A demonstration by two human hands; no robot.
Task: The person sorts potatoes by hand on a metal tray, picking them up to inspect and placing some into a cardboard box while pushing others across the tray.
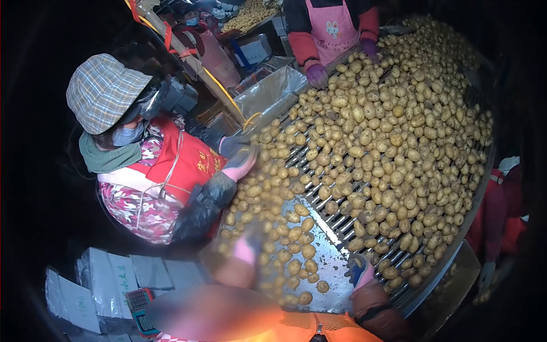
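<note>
Left hand (242,256) is motion-blurred, low over the potatoes (308,251) on the desk's metal plate (330,262); grip can't be told. Right hand (360,269) sits at the plate's right edge, fingers curled, hold unclear. More potatoes lie just beyond it on the rollers (336,225).

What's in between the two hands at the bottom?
A bunch of loose potatoes on a shiny metal plate lies between the blurry left hand and the gloved right hand. You can see this in the head view.
</note>
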